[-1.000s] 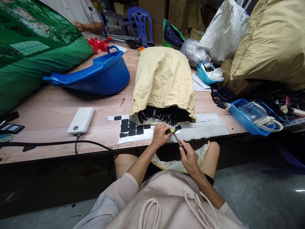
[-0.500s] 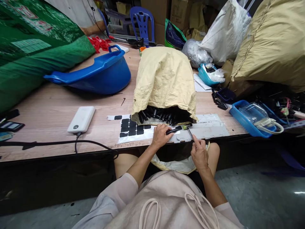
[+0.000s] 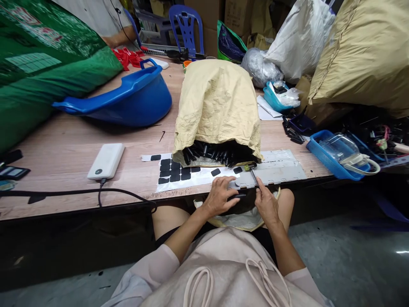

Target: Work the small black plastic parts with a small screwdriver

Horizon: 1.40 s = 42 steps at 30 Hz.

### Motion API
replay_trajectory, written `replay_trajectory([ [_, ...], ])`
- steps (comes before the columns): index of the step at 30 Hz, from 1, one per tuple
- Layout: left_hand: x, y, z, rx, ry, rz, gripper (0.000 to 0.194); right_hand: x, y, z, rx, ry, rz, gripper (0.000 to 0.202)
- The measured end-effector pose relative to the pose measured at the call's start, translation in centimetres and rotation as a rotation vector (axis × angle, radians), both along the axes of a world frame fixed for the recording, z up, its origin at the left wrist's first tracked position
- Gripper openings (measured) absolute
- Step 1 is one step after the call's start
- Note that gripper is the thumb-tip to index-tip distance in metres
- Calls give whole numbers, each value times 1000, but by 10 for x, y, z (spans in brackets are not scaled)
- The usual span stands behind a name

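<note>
My left hand (image 3: pixel 220 198) is at the table's front edge, closed around a thin black part (image 3: pixel 237 196) that pokes out to the right. My right hand (image 3: pixel 266 204) is beside it and grips a small tool (image 3: pixel 252 171) with a metal shaft and a green-and-black head that rests on the grey metal plate (image 3: pixel 277 172). Just behind lies a white sheet (image 3: pixel 179 175) carrying several black square pads. A tan sack (image 3: pixel 218 108) lies on its side, black parts (image 3: pixel 217 153) spilling from its mouth.
A white power bank (image 3: pixel 106 160) with a black cable (image 3: pixel 79 192) lies to the left, a blue tub (image 3: pixel 128 97) and a green sack (image 3: pixel 38 72) behind it. Blue trays (image 3: pixel 335 155) and big bags crowd the right. Another person's arm (image 3: pixel 119 39) is at the far end.
My left hand has drawn back from the sheet to the table's edge with the black part. My right hand swung the tool's head from the left hand over to the metal plate.
</note>
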State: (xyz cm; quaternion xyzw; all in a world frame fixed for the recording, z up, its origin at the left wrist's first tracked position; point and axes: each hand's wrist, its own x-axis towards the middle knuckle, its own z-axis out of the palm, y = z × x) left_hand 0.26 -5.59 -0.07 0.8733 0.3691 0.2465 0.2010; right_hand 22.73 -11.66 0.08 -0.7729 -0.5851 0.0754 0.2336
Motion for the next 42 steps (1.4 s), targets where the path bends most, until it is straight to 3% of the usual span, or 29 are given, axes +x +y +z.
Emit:
replay_trajectory([
  [4,0,-28,-25,86,105,-26,13,-2,0,-1,-40,-14,-16,56],
  [8,1,-35,-40,114,131,-7,8,-3,0,-2,-43,-15,-27,56],
  [13,6,-39,-30,54,94,23,33,-4,0,-4,-2,14,-20,55],
  [16,6,-34,-14,0,22,72,29,-4,0,-6,17,17,-20,55],
  [19,-2,-9,5,-23,-137,210,15,-5,0,-7,20,14,-29,55],
  [22,-18,35,23,46,-311,508,17,-6,0,-7,4,15,-24,55],
  [25,-31,79,37,31,-301,817,15,-7,1,-6,9,23,-23,55],
  [28,-37,107,44,-105,-225,894,22,-6,1,-5,2,30,-25,55],
  [31,-39,118,45,-236,-195,897,23,-6,1,-5,-16,30,-27,55],
  [34,-44,114,40,-216,-223,919,17,-6,2,-3,-27,35,-25,55],
  [38,-51,84,24,-51,-263,966,22,-8,1,-1,-26,42,-14,56],
  [40,-50,65,14,19,-284,891,22,-9,1,1,-43,39,-18,56],
  [42,-45,50,6,48,-296,699,21,-9,1,2,-73,31,-29,56],
])
